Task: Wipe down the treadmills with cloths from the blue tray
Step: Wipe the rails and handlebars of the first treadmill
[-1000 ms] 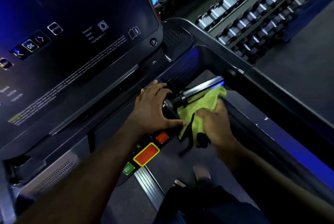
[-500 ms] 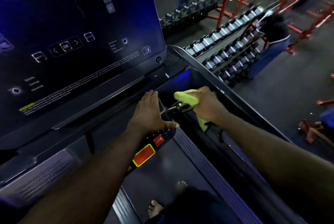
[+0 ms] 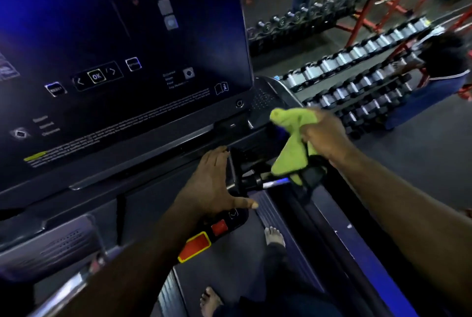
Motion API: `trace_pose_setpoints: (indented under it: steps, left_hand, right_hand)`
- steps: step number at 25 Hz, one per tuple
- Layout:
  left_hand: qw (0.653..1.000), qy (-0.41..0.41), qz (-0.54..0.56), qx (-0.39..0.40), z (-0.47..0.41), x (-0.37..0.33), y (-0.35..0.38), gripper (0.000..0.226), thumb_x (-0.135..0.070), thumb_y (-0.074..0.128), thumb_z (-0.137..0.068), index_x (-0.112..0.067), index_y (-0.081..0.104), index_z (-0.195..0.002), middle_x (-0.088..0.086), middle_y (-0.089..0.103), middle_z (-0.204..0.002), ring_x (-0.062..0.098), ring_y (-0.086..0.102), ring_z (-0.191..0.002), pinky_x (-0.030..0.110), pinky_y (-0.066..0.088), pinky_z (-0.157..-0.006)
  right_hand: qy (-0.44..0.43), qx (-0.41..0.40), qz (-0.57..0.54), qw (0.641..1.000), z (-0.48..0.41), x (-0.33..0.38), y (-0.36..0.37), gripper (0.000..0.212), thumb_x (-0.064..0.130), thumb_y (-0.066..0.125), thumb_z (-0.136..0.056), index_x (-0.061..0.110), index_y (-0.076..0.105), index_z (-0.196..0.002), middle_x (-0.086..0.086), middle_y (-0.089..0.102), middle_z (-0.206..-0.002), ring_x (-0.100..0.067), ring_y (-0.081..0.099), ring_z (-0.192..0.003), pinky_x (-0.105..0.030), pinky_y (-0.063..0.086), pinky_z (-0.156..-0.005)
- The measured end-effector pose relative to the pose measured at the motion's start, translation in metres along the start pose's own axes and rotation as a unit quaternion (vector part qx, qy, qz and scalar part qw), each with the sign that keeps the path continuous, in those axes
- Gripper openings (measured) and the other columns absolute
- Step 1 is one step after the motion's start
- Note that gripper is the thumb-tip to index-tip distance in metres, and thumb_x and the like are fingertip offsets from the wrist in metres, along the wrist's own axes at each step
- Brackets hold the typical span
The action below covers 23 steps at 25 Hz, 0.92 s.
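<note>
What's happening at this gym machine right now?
A person is cleaning a treadmill. Their right hand grips a bunched green cloth, held just above the short handlebar beside the console. Their left hand lies flat and open on the control panel, just above the red stop buttons. Dumbbell racks stand on the floor beyond.
</note>
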<state>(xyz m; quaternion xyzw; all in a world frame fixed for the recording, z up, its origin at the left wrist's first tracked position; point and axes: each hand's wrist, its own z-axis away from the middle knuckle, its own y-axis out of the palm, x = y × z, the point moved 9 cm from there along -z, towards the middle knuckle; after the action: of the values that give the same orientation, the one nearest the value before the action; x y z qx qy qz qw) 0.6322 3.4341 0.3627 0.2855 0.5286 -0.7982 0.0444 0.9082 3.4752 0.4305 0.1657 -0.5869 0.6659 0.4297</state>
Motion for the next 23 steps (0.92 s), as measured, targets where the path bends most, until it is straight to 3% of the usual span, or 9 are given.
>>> trace_pose_setpoints:
  steps: [2, 5, 7, 10, 13, 15, 16, 19, 23]
  left_hand:
    - [1.000, -0.016, 0.014, -0.013, 0.002, -0.001, -0.004, 0.146, -0.093, 0.077, -0.051, -0.018, 0.020, -0.163, -0.006, 0.011, -0.172, 0.014, 0.007, -0.158, 0.040, 0.020, -0.130]
    - [0.999, -0.026, 0.001, -0.022, 0.001, -0.002, -0.004, 0.147, -0.093, 0.077, -0.050, -0.018, 0.022, -0.163, -0.010, 0.013, -0.173, 0.010, 0.009, -0.158, 0.032, 0.019, -0.129]
    - [0.999, -0.034, -0.006, -0.017, 0.000, 0.002, 0.000, 0.151, -0.097, 0.073, -0.049, -0.022, 0.015, -0.166, -0.010, 0.012, -0.173, 0.011, 0.009, -0.159, 0.036, 0.021, -0.129]
    - [0.999, -0.040, -0.031, -0.016, -0.003, 0.000, -0.002, 0.148, -0.103, 0.065, -0.050, -0.026, 0.016, -0.166, -0.010, 0.022, -0.171, 0.014, 0.019, -0.157, 0.041, 0.026, -0.127]
    - [0.994, -0.041, -0.086, -0.062, -0.015, -0.018, -0.016, 0.123, -0.106, 0.055, -0.056, -0.025, 0.045, -0.148, -0.007, 0.046, -0.155, 0.016, 0.039, -0.142, 0.044, 0.037, -0.118]
    - [0.995, -0.039, -0.071, -0.065, -0.024, -0.032, -0.014, 0.095, -0.103, 0.055, -0.059, -0.029, 0.055, -0.119, -0.009, 0.057, -0.134, 0.016, 0.042, -0.132, 0.044, 0.045, -0.109]
    - [0.996, -0.038, -0.058, -0.046, -0.028, -0.036, -0.008, 0.089, -0.101, 0.057, -0.060, -0.029, 0.056, -0.113, -0.010, 0.059, -0.128, 0.017, 0.038, -0.134, 0.043, 0.046, -0.108]
    - [0.996, -0.002, -0.085, -0.006, -0.034, -0.044, 0.008, 0.096, -0.097, 0.057, -0.065, -0.024, 0.060, -0.127, -0.007, 0.062, -0.129, 0.018, 0.034, -0.146, 0.040, 0.034, -0.120]
    - [0.983, 0.046, -0.173, 0.043, -0.034, -0.051, 0.014, 0.094, -0.101, 0.041, -0.072, -0.031, 0.062, -0.132, -0.002, 0.066, -0.124, 0.012, 0.051, -0.131, 0.037, 0.003, -0.128]
  right_hand:
    - [-0.125, 0.020, 0.146, 0.981, -0.015, 0.017, 0.022, 0.050, 0.000, 0.073, -0.075, 0.020, 0.076, -0.120, -0.005, 0.071, -0.110, -0.015, 0.070, -0.092, -0.009, 0.045, -0.077]
    - [-0.244, 0.200, 0.234, 0.920, 0.006, 0.016, 0.106, 0.051, 0.015, 0.079, -0.073, 0.033, 0.078, -0.121, 0.002, 0.071, -0.127, -0.023, 0.069, -0.112, -0.028, 0.051, -0.101]
    - [-0.276, 0.284, 0.230, 0.889, 0.004, 0.026, 0.137, 0.045, 0.018, 0.073, -0.070, 0.035, 0.081, -0.111, 0.003, 0.078, -0.110, -0.022, 0.074, -0.099, -0.033, 0.061, -0.088]
    - [-0.243, 0.389, 0.216, 0.862, -0.011, 0.028, 0.141, 0.049, 0.004, 0.067, -0.074, 0.028, 0.082, -0.114, 0.005, 0.079, -0.092, -0.014, 0.074, -0.078, -0.025, 0.061, -0.072]
    - [-0.242, 0.458, 0.361, 0.775, -0.013, 0.004, 0.134, 0.045, 0.009, 0.062, -0.086, 0.032, 0.076, -0.122, -0.002, 0.077, -0.107, -0.022, 0.072, -0.089, -0.031, 0.061, -0.080]
    - [-0.273, 0.425, 0.463, 0.728, -0.018, 0.006, 0.112, 0.045, 0.017, 0.061, -0.089, 0.041, 0.071, -0.127, 0.000, 0.072, -0.119, -0.025, 0.071, -0.101, -0.035, 0.058, -0.083]
    - [-0.289, 0.381, 0.482, 0.734, -0.025, 0.014, 0.097, 0.046, 0.021, 0.062, -0.089, 0.046, 0.069, -0.127, 0.003, 0.070, -0.123, -0.025, 0.070, -0.106, -0.035, 0.055, -0.084]
    - [-0.327, 0.234, 0.450, 0.798, -0.029, 0.037, 0.051, 0.043, 0.030, 0.066, -0.086, 0.057, 0.069, -0.119, 0.013, 0.070, -0.119, -0.022, 0.070, -0.110, -0.033, 0.051, -0.084]
    - [-0.312, 0.245, 0.445, 0.803, -0.009, 0.005, 0.052, 0.035, 0.039, 0.063, -0.091, 0.057, 0.069, -0.121, 0.013, 0.067, -0.126, -0.017, 0.069, -0.116, -0.032, 0.054, -0.093]
